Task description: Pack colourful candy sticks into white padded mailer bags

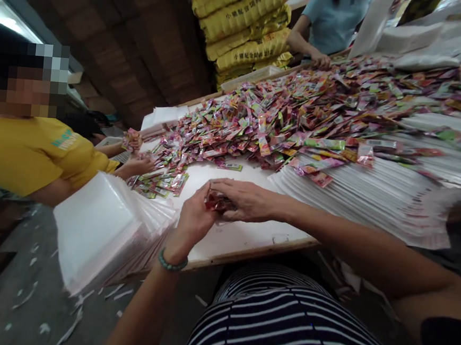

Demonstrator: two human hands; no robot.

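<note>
Over the near edge of the white table, my left hand point(196, 215) and my right hand point(250, 200) meet around a small bunch of shiny red packets point(215, 201). Fingers of both hands are curled about the bunch, hiding most of it, so I cannot tell how many packets there are. A green bead bracelet point(172, 261) circles my left wrist. Beyond my hands spreads a big heap of small colourful packets point(258, 124). One green-edged packet point(230, 166) lies apart on the white tabletop point(241, 240).
Left of me a stack of white plastic bags point(102, 226) overhangs the table edge; more white bags point(380, 197) fan out at right. A co-worker in yellow point(76, 155) handles packets at left, another in blue point(332, 23) across the heap. Yellow sacks point(246, 19) are piled behind.
</note>
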